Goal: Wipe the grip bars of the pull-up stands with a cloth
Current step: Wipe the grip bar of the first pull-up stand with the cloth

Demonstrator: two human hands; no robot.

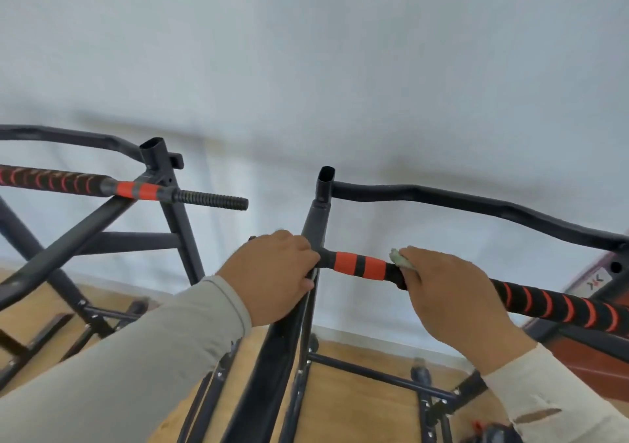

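Here, right hand (452,293) pinching pale cloth (401,259) round foam-wrapped bar (360,265); left hand (272,276) curled round steel upright (315,228).

An indoor exercise space, like a home gym or small fitness room. Two dark metal pull-up stands fill the frame: one stand (163,204) at the left, another stand (316,225) at centre and right. Each carries a grip bar (558,301) wrapped in black foam with orange spiral stripes. Behind them, across the whole upper half, runs a plain pale wall (306,51). Along the bottom lies a light wooden floor (357,405), where the stands' bolted base rails rest.
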